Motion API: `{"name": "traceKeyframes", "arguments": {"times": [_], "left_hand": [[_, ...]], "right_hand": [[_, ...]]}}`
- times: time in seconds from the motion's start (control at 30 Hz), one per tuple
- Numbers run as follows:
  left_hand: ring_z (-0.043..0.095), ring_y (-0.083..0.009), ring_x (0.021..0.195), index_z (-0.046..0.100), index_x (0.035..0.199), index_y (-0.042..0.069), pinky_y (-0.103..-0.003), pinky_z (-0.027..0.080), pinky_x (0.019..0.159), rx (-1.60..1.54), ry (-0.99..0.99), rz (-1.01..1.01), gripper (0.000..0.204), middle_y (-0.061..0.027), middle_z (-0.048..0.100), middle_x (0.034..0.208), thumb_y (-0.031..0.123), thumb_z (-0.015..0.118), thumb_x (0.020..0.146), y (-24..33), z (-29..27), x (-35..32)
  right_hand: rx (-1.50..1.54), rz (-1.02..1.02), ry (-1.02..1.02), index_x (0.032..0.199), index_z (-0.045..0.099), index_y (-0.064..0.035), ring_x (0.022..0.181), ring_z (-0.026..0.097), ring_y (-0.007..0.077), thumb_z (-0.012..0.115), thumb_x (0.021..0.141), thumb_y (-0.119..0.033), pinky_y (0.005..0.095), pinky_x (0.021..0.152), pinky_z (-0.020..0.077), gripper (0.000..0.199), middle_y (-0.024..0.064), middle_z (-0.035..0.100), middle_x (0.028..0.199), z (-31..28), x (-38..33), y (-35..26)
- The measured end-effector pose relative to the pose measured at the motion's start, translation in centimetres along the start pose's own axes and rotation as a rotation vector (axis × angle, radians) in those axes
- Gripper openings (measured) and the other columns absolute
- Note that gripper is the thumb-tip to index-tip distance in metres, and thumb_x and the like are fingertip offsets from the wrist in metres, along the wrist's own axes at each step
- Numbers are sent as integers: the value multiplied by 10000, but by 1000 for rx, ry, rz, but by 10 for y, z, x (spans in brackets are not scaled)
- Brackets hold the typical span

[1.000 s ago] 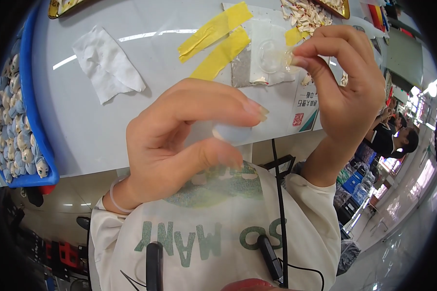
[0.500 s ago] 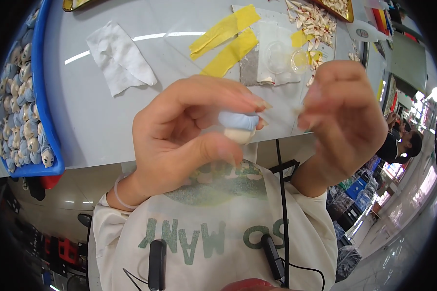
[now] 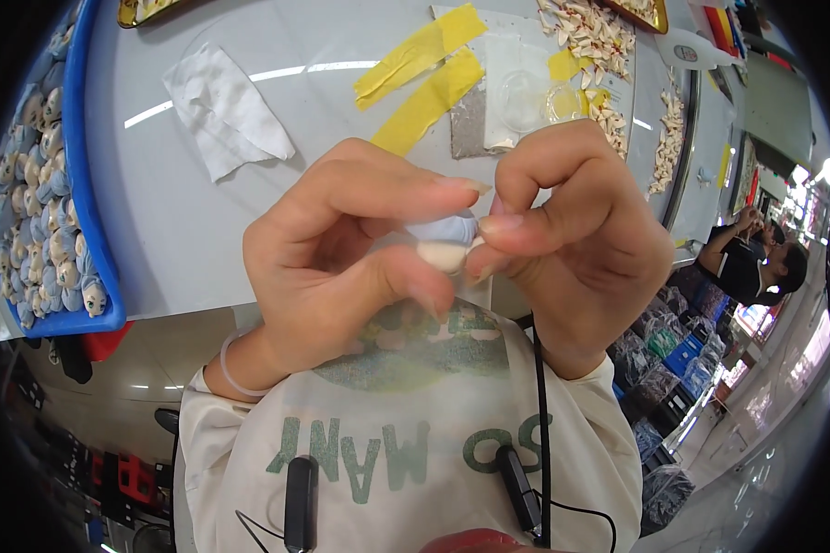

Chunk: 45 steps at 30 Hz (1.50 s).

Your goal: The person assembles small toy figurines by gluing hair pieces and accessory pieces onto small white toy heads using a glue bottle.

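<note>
Left hand (image 3: 332, 235) and right hand (image 3: 586, 217) meet at one rounded light-blue-and-cream piece (image 3: 441, 228)

Left thumb and fingers grip it over the near edge of the grey-white table (image 3: 189, 240). Right thumb and forefinger pinch one tiny pale sliver (image 3: 475, 242) at its right side. Beyond lie one white cloth (image 3: 228, 111), two yellow tape strips (image 3: 420, 55), two clear round dishes (image 3: 522, 100); left, one blue plastic tray (image 3: 77, 138) holds too many blue-and-cream heads (image 3: 65, 275) to count.
</note>
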State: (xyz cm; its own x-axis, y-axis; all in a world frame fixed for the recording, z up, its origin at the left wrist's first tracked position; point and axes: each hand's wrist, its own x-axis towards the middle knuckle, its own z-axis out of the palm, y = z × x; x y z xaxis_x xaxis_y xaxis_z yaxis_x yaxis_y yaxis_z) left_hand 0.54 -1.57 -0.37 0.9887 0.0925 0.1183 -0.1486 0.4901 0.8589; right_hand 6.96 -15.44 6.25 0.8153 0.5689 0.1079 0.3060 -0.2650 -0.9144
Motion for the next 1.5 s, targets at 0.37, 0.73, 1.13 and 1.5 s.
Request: {"name": "traceKeyframes", "arguments": {"times": [0.37,0.73,1.13,1.5], "left_hand": [[545,-158,824,495,953,8,-247,425,734,-63,11,-18,454,-98,533,877,342,676,705,1,2,3],[516,-143,805,549,971,-47,-244,388,727,-129,15,-4,381,-109,562,912,94,710,655,0,5,2],[480,-269,894,569,921,72,-357,387,806,712,-178,403,361,-82,561,948,215,711,621,8,13,5],[516,-279,795,479,1001,0,-347,434,681,972,83,567,216,-217,518,939,127,472,826,49,-25,6]], "right_hand": [[104,-104,142,730,538,-11,667,464,119,744,597,-114,196,590,357,265,92,500,760,5,-2,16],[42,-214,60,730,552,5,647,472,138,686,636,-44,214,574,366,171,90,510,748,-3,-2,20],[509,400,-59,1017,516,-34,821,545,132,645,671,-43,251,724,440,369,59,573,885,-18,-24,1],[-1143,405,852,1053,544,-16,935,505,138,574,764,-81,246,792,404,297,81,555,1024,-188,-92,76]]}}
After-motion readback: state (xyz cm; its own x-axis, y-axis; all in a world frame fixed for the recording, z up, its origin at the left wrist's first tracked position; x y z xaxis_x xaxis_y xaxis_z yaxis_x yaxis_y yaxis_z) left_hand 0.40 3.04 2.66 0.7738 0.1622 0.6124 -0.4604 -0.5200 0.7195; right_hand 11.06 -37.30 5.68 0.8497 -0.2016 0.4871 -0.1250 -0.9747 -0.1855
